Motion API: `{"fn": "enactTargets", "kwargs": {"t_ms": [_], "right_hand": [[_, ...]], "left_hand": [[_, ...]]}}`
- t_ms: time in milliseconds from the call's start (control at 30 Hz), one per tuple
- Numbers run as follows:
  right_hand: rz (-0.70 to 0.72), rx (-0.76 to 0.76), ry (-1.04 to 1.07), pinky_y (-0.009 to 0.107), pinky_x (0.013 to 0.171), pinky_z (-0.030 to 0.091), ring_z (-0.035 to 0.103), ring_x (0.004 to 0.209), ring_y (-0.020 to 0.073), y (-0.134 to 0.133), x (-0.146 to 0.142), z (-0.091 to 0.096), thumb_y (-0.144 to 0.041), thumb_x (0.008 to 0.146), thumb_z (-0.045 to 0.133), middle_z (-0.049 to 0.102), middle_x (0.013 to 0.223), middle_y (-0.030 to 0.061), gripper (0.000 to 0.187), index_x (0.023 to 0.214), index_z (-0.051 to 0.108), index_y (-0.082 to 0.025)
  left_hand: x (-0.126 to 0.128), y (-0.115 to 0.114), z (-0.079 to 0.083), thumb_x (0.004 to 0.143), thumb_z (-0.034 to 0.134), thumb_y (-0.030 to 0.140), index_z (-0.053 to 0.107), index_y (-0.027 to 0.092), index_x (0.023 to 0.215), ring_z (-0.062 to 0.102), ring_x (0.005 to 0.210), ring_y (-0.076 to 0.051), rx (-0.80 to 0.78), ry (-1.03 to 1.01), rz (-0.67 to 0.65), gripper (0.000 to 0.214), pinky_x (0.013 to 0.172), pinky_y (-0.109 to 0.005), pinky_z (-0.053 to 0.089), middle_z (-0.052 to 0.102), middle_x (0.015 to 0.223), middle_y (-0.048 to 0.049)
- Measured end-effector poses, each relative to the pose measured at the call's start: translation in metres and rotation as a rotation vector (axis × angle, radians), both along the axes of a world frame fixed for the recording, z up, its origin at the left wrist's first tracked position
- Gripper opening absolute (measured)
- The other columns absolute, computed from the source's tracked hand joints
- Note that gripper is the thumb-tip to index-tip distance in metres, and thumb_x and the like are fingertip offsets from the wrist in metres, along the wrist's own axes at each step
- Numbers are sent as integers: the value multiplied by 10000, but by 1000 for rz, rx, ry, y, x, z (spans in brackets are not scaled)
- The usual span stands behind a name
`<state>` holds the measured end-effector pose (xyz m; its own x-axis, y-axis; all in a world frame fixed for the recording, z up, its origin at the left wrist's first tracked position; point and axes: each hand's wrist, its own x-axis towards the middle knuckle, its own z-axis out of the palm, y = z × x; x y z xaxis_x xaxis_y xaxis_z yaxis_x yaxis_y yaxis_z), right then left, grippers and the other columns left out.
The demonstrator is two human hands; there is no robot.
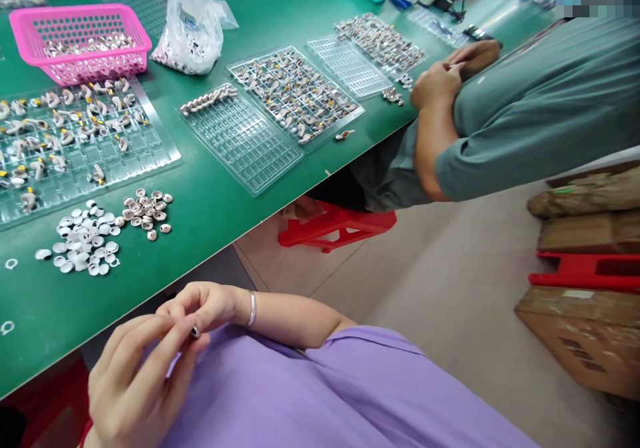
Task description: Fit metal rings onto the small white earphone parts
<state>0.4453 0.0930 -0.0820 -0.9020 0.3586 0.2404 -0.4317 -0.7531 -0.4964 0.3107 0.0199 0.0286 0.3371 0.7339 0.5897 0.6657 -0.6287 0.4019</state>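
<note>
My left hand [135,375] is raised in front of the purple shirt, its fingers pinched around a small earbud shell [195,332], white with a dark spot. My right hand [207,303], a silver bangle on its wrist, meets it from the right. The right fingertips are closed and partly hidden behind the left fingers; what they grip cannot be made out. On the green table [210,215] beyond the hands lie a pile of white, cup-shaped earbud shells [85,238] and a smaller pile of beige ones [145,211].
A clear tray [160,158] holds earbud pieces with yellow bits. Behind it are a pink basket [35,35] and a plastic bag [193,31]. More trays [250,148] stand rightward, near a co-worker's hands [440,81]. A red stool [340,225] and cartons [585,335] are on the floor.
</note>
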Motion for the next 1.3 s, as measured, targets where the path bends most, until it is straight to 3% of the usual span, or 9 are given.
{"fn": "enactTargets", "kwargs": {"t_ms": [200, 367, 467, 600, 733, 933, 1167, 1300], "right_hand": [[-137, 68, -232, 258, 789, 473, 600, 814, 129, 3, 23, 26, -372, 724, 877, 641, 869, 42, 334, 843, 724, -100], [-204, 92, -399, 255, 737, 469, 582, 753, 114, -1, 26, 41, -449, 684, 884, 657, 821, 23, 415, 845, 701, -113], [-232, 112, -468, 260, 772, 484, 596, 771, 109, -2, 28, 57, -476, 724, 851, 663, 840, 17, 420, 894, 690, -128], [-323, 197, -510, 277, 852, 496, 625, 886, 122, -1, 33, 80, -468, 782, 808, 663, 954, 23, 437, 1051, 646, -164], [-392, 338, -556, 283, 854, 508, 629, 892, 128, 3, 33, 88, -437, 822, 778, 673, 959, 33, 396, 1060, 639, -153], [-226, 170, -528, 286, 810, 521, 635, 809, 114, 13, 31, 86, -551, 812, 751, 684, 903, 35, 477, 1015, 674, -126], [-148, 15, -484, 245, 696, 493, 630, 679, 88, 14, 28, 82, -386, 690, 895, 698, 780, 2, 408, 917, 675, -127], [-136, -80, -446, 237, 658, 491, 639, 643, 87, 11, 24, 77, -356, 648, 925, 711, 768, 4, 436, 917, 674, -123]], "left_hand": [[-7, -4, -7, 864, 723, 111, 732, 254, 1072, 634, 809, -116, -339, -254, 72, 253, 668, -224, 550, 597, 981, -18], [-8, 0, -13, 812, 760, 94, 769, 320, 1060, 645, 730, -112, -372, -406, 97, 335, 601, -207, 539, 642, 882, 10], [-11, 1, -14, 806, 779, 150, 792, 320, 1024, 654, 739, -123, -477, -539, 119, 277, 608, -202, 549, 666, 849, 1], [-17, 1, -18, 770, 829, 247, 810, 294, 941, 684, 773, -133, -639, -876, 257, 179, 656, -197, 578, 710, 873, -10], [-21, 0, -21, 694, 889, 289, 816, 275, 893, 732, 749, -146, -774, -1098, 344, 212, 696, -203, 605, 776, 833, -8], [-26, -1, -24, 687, 888, 273, 813, 246, 922, 740, 760, -163, -830, -1068, 349, 248, 709, -216, 611, 786, 851, -22], [-31, -2, -28, 735, 851, 323, 797, 226, 963, 716, 780, -169, -810, -912, 368, 254, 727, -231, 599, 761, 892, -34], [-28, 2, -21, 710, 867, 362, 769, 225, 1072, 724, 799, -185, -881, -955, 378, 399, 739, -261, 618, 765, 899, -46]]}}
